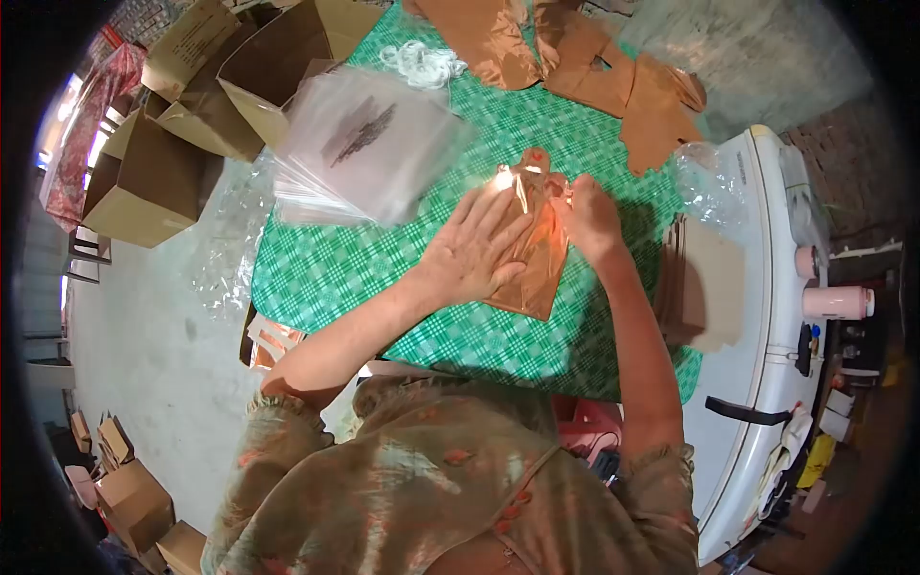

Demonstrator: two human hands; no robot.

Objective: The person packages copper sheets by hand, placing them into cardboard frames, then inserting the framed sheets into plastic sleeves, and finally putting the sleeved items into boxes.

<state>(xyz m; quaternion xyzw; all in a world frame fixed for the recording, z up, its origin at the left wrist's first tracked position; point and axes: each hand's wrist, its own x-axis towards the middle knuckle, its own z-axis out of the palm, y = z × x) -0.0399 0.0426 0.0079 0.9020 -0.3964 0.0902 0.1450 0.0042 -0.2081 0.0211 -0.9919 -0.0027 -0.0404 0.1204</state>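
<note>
Foil piece (544,278): in the head view, copper-coloured and shiny, lying near the middle of the green checked table (326,264), with its upper part creased.
Left hand (474,251): palm down, fingers spread flat on the foil piece, pressing rather than gripping.
Right hand (589,216): fingers curled tightly, seemingly pinching the crumpled upper right edge; the exact hold is hidden.
Tearing risk: a hard pull by the right hand against the pinned foil piece could rip or crease this thin-looking material.
Slipping risk: if the left palm presses too lightly, the foil piece could skid or twist on the cloth.
Plastic sleeves (412,129): a fanned stack near the left hand; a stray elbow could push it. Dark print on top, unreadable.
Carton (194,40): printed lines on a flap, too small to read.
White appliance (755,230): small lettering along its edge, illegible; no brand can be made out.
</note>
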